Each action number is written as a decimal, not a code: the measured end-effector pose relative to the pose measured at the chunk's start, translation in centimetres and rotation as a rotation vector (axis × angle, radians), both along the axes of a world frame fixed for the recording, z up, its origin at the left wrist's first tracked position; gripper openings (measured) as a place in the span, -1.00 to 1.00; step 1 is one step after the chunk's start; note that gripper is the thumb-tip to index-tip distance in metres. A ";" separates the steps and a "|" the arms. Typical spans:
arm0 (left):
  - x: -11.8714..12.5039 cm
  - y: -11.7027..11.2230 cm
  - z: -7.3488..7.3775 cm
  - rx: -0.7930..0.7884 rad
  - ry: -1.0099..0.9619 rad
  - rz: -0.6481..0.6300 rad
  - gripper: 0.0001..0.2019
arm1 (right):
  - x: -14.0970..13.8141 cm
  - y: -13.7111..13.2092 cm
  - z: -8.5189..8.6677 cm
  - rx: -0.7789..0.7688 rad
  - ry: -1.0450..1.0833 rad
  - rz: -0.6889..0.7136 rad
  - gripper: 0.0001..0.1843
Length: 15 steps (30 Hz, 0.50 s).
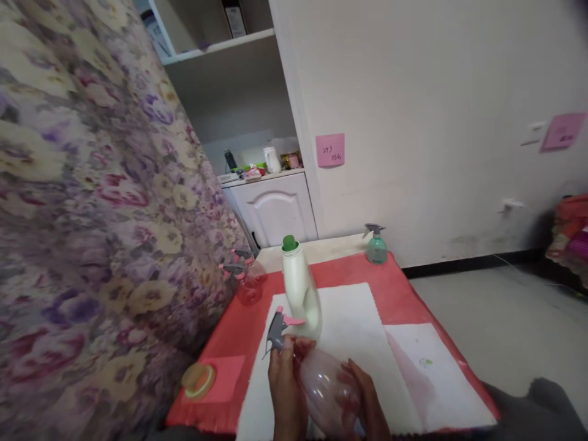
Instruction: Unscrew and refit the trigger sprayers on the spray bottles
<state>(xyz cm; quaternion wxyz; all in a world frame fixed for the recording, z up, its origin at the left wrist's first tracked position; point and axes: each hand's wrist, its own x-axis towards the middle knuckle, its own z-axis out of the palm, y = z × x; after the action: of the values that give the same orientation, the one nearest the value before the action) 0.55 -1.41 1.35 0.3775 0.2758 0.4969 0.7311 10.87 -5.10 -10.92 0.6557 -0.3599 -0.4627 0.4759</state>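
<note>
Both my hands hold a clear, round-bodied spray bottle [327, 387] low over the white sheet, tilted to the left. At its neck, my left hand [285, 383] is closed around the collar just under the grey and pink spray head [277, 329]. My right hand [367, 392] wraps the right side of the body, its fingers partly seen through the clear wall. Just beyond stands a large pale green jug [298, 278] with a side handle and a green top [289, 243]; the spray trigger overlaps it in view.
Clear pink spray bottles [249, 288] stand at the table's left edge, and a green spray bottle [376, 248] at the far right corner. A round yellowish lid [198, 381] lies at front left. Paper [427, 361] covers the right side. A floral curtain [114, 245] hangs close at left.
</note>
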 end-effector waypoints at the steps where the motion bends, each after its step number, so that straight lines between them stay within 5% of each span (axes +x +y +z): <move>1: 0.1 -0.1 0.0 -0.009 -0.018 -0.031 -0.72 | 0.2 -0.1 0.1 0.061 -0.034 -0.001 -0.11; 8: 0.3 -0.8 -0.2 0.009 -0.070 -0.122 -0.71 | 1.1 -0.7 0.7 0.107 -0.156 0.068 0.06; 11: 0.4 -1.1 0.0 0.020 -0.071 -0.156 -0.70 | 1.5 -0.6 1.2 0.008 -0.106 0.093 0.04; 15: 0.3 -1.2 0.6 0.030 -0.095 -0.240 -0.71 | 1.8 0.0 2.2 -0.271 0.213 0.316 -0.09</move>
<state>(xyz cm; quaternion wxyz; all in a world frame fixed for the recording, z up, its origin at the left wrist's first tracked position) 0.82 -2.63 1.93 0.4813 0.3038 0.4306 0.7004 12.66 -5.14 -8.73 0.5638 -0.3157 -0.3733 0.6656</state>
